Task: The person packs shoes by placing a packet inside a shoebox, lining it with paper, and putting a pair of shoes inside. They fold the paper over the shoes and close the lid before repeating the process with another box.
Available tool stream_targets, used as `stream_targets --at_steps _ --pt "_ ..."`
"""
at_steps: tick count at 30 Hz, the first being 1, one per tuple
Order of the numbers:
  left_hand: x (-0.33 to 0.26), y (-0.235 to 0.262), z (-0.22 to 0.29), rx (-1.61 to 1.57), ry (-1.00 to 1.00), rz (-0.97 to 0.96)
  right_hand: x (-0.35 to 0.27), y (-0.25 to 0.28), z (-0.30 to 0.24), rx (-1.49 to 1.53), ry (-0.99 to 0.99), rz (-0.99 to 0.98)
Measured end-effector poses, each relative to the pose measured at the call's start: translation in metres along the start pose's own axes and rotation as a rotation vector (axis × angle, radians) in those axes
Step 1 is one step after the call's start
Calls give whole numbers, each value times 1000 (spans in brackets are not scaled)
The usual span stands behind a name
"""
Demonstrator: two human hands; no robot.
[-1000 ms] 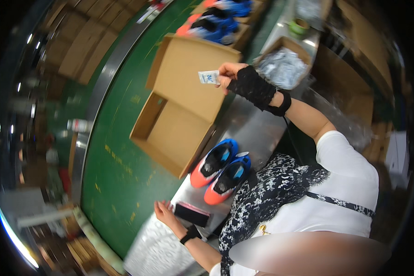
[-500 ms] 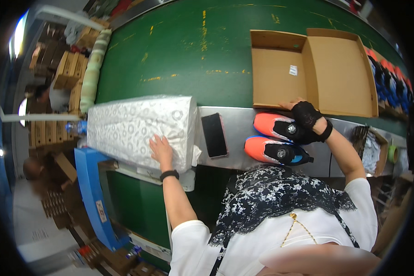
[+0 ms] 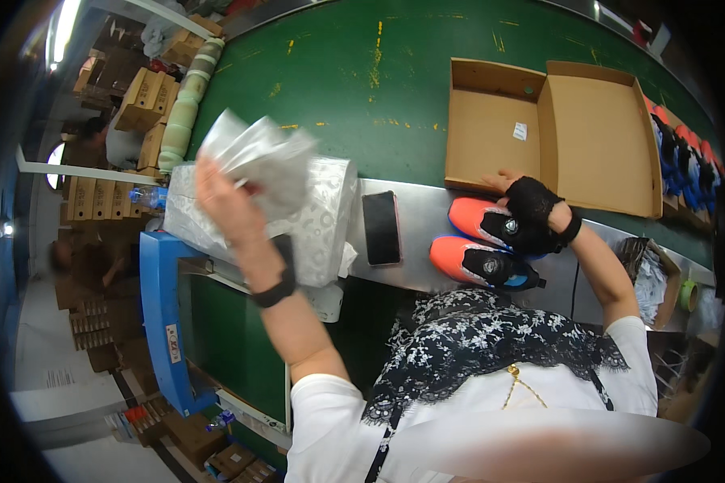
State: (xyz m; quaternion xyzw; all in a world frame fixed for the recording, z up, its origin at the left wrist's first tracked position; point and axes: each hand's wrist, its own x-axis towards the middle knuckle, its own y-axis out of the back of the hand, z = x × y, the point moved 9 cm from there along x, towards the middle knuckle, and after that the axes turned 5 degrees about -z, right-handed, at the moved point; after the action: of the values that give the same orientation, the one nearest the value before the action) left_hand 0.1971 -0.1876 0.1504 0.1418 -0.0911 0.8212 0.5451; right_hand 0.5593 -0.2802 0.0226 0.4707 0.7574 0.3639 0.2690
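Observation:
My left hand [image 3: 232, 205], blurred by motion, grips a crumpled sheet of whitish tissue paper [image 3: 270, 165] above a stack of patterned wrapping paper [image 3: 324, 241]. My right hand [image 3: 530, 197], in a black fingerless lace glove, has its fingers stretched toward the near edge of an open brown shoebox [image 3: 491, 149]. Its palm is over the heel of one orange, black and blue shoe [image 3: 477, 216] and hides part of it. The matching shoe [image 3: 467, 259] lies just nearer to me. Whether the fingers touch the box, I cannot tell.
A black phone [image 3: 381, 229] lies between the paper stack and the shoes on a metal ledge. Beyond is a green work surface [image 3: 338, 88]. A blue frame [image 3: 159, 322] stands at the left. Several more shoes [image 3: 685, 157] and a carton of crumpled paper [image 3: 651, 278] are at the right.
My left hand has risen from the paper stack and moved left and away from me, lifting a sheet. The right hand stays by the shoe and shoebox; the view has shifted slightly.

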Motion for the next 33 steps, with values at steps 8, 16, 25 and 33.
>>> stream_targets --at_steps 8,16,25,33 --pt "-117 -234 35 -248 -228 -654 -7 71 -48 683 62 570" --pt "-161 -274 26 404 -543 -837 -170 175 113 364 -352 1494" --pt "-132 -243 -127 1226 -616 -826 -351 183 189 -38 -606 1953" --pt "-80 -160 -236 569 351 -637 -361 94 257 1053 -907 1642"
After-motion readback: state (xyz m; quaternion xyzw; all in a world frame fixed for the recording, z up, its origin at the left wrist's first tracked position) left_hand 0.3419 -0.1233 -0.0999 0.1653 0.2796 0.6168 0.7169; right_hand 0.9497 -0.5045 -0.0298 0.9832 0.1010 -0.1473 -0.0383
